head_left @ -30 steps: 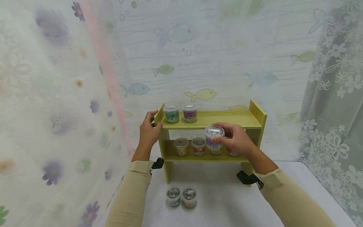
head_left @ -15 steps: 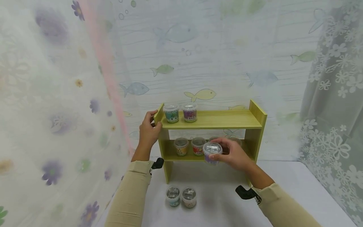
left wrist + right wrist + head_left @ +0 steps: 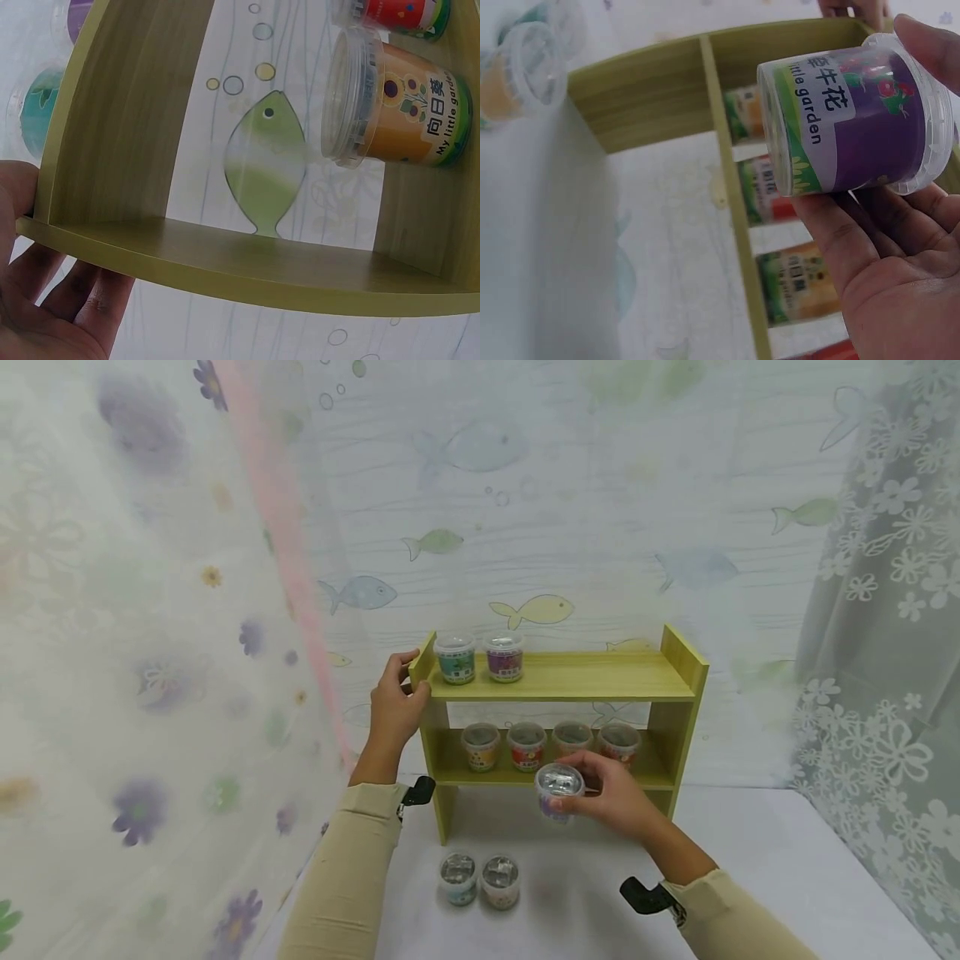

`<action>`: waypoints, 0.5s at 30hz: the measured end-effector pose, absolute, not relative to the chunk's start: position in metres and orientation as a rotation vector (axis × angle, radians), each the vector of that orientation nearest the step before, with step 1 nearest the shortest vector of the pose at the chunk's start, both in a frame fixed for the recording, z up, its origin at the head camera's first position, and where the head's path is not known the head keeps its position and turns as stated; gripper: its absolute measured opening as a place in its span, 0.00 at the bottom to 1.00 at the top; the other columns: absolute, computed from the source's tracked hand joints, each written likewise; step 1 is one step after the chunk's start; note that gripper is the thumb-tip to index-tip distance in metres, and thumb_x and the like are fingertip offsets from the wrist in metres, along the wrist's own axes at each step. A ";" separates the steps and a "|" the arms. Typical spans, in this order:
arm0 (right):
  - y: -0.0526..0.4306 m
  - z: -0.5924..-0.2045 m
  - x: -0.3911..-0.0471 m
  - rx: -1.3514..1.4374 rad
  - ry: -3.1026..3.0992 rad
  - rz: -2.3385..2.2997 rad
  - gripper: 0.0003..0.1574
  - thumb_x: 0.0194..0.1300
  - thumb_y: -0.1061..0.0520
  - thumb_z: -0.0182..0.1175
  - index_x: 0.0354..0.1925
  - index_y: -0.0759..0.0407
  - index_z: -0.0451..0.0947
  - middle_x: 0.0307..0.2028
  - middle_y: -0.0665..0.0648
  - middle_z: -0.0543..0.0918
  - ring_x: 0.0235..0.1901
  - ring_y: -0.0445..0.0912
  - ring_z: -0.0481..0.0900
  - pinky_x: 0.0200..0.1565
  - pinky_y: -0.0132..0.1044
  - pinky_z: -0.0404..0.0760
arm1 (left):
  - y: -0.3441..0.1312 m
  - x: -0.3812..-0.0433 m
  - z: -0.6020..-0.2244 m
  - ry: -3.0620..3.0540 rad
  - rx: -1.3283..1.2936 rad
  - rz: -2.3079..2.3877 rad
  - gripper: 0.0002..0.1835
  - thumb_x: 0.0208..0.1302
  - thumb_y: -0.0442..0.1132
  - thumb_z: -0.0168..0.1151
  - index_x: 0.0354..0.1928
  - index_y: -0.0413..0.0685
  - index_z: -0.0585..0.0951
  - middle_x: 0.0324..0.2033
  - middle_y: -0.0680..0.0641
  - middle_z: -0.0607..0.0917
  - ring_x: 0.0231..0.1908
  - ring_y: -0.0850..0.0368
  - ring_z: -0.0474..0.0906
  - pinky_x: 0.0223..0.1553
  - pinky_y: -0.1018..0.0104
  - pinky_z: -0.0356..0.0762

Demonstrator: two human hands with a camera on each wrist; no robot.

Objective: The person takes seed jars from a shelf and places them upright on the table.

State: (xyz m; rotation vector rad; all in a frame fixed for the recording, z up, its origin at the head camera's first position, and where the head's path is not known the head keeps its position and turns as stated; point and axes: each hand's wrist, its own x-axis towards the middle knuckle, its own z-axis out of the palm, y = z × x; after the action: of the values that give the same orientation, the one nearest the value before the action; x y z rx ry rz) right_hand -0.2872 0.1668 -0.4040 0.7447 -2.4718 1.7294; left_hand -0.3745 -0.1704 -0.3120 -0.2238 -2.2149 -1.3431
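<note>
My right hand (image 3: 609, 795) holds a clear-lidded plastic cup with a purple "little garden" label (image 3: 870, 124), thumb on one side and fingers on the other. The cup is in the air in front of the lower shelf board. At the upper left, my left hand (image 3: 395, 703) grips the side panel of the yellow-green wooden shelf (image 3: 585, 677), its thumb in front and fingers behind in the left wrist view. A green-labelled cup (image 3: 455, 660) and a purple-labelled cup (image 3: 505, 658) stand on the top board close to that hand.
Along the lower board stand several cups with orange and red labels, among them a sunflower-label cup (image 3: 405, 105). On the white tabletop (image 3: 600, 902), a pale blue cup (image 3: 458, 878) and a pale pink cup (image 3: 500, 882) stand side by side. Patterned curtains (image 3: 480, 485) hang behind.
My right hand has brought the purple-labelled cup down and slightly left, from in front of the shelf's middle to below the lower board's edge. The left hand keeps its grip on the panel.
</note>
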 end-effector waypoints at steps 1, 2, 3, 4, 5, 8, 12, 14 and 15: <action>0.166 -0.406 -0.287 0.739 -2.473 1.740 0.36 0.58 0.53 0.78 0.61 0.63 0.77 0.53 0.63 0.85 0.51 0.52 0.86 0.48 0.34 0.85 | -0.170 -0.374 -0.312 -2.215 -0.223 -1.344 0.27 0.71 0.39 0.58 0.71 0.61 0.72 0.69 0.44 0.78 0.59 0.39 0.84 0.52 0.43 0.85; 0.166 -0.407 -0.286 0.733 -2.473 1.751 0.36 0.58 0.53 0.78 0.60 0.63 0.77 0.53 0.64 0.85 0.51 0.53 0.86 0.48 0.34 0.85 | -0.170 -0.374 -0.311 -2.215 -0.223 -1.347 0.27 0.72 0.39 0.57 0.71 0.61 0.72 0.69 0.44 0.78 0.59 0.39 0.84 0.52 0.43 0.85; 0.166 -0.409 -0.285 0.726 -2.475 1.759 0.36 0.57 0.53 0.78 0.60 0.63 0.77 0.53 0.64 0.85 0.50 0.53 0.86 0.48 0.35 0.85 | -0.170 -0.374 -0.311 -2.216 -0.222 -1.349 0.27 0.72 0.39 0.57 0.71 0.61 0.72 0.69 0.44 0.78 0.59 0.39 0.84 0.52 0.43 0.85; 0.165 -0.412 -0.285 0.719 -2.479 1.771 0.36 0.57 0.53 0.78 0.60 0.63 0.77 0.53 0.64 0.85 0.50 0.53 0.86 0.48 0.35 0.85 | -0.169 -0.374 -0.311 -2.218 -0.222 -1.351 0.27 0.72 0.39 0.57 0.72 0.61 0.71 0.69 0.44 0.78 0.59 0.39 0.84 0.52 0.43 0.85; 0.165 -0.414 -0.285 0.717 -2.478 1.782 0.36 0.57 0.53 0.78 0.60 0.64 0.77 0.53 0.64 0.85 0.51 0.53 0.86 0.48 0.35 0.85 | -0.169 -0.374 -0.311 -2.219 -0.222 -1.352 0.27 0.72 0.39 0.57 0.72 0.60 0.71 0.69 0.44 0.78 0.59 0.39 0.83 0.52 0.43 0.85; 0.163 -0.423 -0.285 0.707 -2.482 1.806 0.37 0.57 0.54 0.79 0.60 0.65 0.77 0.53 0.65 0.84 0.52 0.54 0.86 0.49 0.35 0.85 | -0.169 -0.374 -0.311 -2.220 -0.217 -1.352 0.27 0.72 0.39 0.57 0.72 0.61 0.71 0.69 0.44 0.78 0.59 0.39 0.83 0.52 0.43 0.85; 0.161 -0.436 -0.284 0.678 -2.503 1.821 0.39 0.56 0.53 0.79 0.61 0.65 0.76 0.54 0.65 0.84 0.52 0.54 0.85 0.49 0.34 0.84 | -0.169 -0.375 -0.311 -2.214 -0.208 -1.347 0.27 0.71 0.39 0.58 0.71 0.63 0.72 0.69 0.44 0.78 0.59 0.39 0.84 0.52 0.42 0.85; 0.159 -0.445 -0.284 0.664 -2.507 1.830 0.40 0.56 0.53 0.79 0.62 0.66 0.76 0.54 0.65 0.84 0.52 0.53 0.85 0.49 0.34 0.84 | -0.169 -0.375 -0.311 -2.212 -0.210 -1.350 0.27 0.71 0.39 0.58 0.71 0.63 0.72 0.69 0.45 0.78 0.59 0.39 0.84 0.52 0.42 0.84; 0.159 -0.449 -0.284 0.658 -2.509 1.838 0.40 0.56 0.53 0.79 0.62 0.67 0.76 0.54 0.65 0.84 0.52 0.53 0.85 0.49 0.34 0.84 | -0.169 -0.375 -0.311 -2.211 -0.212 -1.351 0.27 0.71 0.39 0.58 0.71 0.63 0.72 0.69 0.44 0.78 0.59 0.39 0.84 0.52 0.42 0.84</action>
State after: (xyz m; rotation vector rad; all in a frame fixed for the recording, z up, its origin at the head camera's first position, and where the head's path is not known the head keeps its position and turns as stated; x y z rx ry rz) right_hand -0.2840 0.1588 -0.4488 0.6576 -2.5093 1.8377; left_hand -0.3748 -0.1690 -0.3115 -0.2123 -2.2109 -1.3512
